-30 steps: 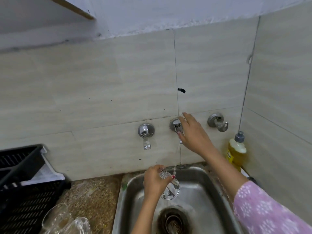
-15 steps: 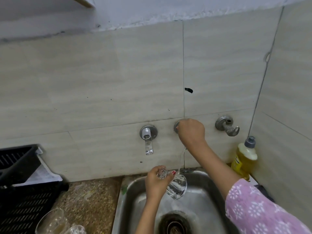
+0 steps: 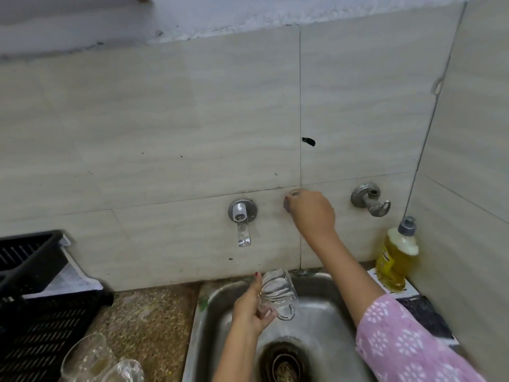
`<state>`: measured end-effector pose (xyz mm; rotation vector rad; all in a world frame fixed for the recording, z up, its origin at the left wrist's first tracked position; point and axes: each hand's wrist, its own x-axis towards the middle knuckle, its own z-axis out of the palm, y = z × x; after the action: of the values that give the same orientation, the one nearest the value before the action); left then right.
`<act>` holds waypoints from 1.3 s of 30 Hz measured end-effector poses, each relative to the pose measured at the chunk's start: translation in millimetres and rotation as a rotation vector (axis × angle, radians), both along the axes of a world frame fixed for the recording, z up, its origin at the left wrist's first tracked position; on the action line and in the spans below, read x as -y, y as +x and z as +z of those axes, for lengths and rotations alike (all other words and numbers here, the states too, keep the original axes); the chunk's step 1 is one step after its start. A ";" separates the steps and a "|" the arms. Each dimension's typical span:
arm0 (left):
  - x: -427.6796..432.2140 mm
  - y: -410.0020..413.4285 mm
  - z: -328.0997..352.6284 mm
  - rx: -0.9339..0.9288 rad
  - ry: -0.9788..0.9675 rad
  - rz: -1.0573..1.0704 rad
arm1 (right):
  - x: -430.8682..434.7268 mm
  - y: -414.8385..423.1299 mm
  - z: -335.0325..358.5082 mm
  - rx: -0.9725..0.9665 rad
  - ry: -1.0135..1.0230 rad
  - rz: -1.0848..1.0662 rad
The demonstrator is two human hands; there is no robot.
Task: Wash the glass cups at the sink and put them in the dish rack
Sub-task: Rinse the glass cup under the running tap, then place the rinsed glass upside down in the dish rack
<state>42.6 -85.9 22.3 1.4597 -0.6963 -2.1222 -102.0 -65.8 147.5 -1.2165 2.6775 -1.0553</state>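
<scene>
While two waiting cups (image 3: 85, 357) stand at the lower left corner of the frame, on the speckled bench (image 3: 146, 321) just in front of the black dish rack (image 3: 35, 326), we judge the job only partly done; whether those two are washed we cannot tell. Right of them the steel sink (image 3: 212, 301) fills the bottom centre, its drain (image 3: 283, 362) nearest us. Above the drain our left hand (image 3: 248, 310) grasps a glass cup (image 3: 278, 293), tilted over the basin with its handle hanging low. Farther back, at the tiled wall, our right hand (image 3: 311, 213), reaching out of a pink sleeve (image 3: 399, 340), is clenched round the tap knob (image 3: 292, 193), which it mostly hides. No stream shows clearly beneath it. The step looks like rinsing, with the tap being worked. Next we would need to shake the cup out, carry it left across the bench and set it in the rack, minding our hold on wet glass. A yellow soap bottle (image 3: 396, 263) stands at the right wall.
</scene>
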 end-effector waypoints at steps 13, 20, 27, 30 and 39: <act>-38.5 23.9 4.1 -0.459 0.290 0.103 | -89.3 96.9 -138.9 1.037 -0.413 0.248; -63.6 52.3 22.4 -0.333 0.153 -0.115 | -90.9 124.2 -117.4 1.049 -0.659 0.184; -62.2 74.5 25.5 -0.205 0.103 -0.314 | -81.5 143.6 -101.7 0.967 -0.516 0.177; -48.6 87.9 24.1 -0.171 0.080 -0.370 | -74.7 156.9 -97.8 0.926 -0.500 0.178; 3.7 171.1 46.3 0.234 -0.386 -0.512 | -44.2 210.5 -90.9 0.879 -0.417 0.051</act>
<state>213.7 -89.7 68.6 1.4250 -1.6157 -2.0074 108.4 -21.6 56.5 -0.5954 1.7955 -1.6836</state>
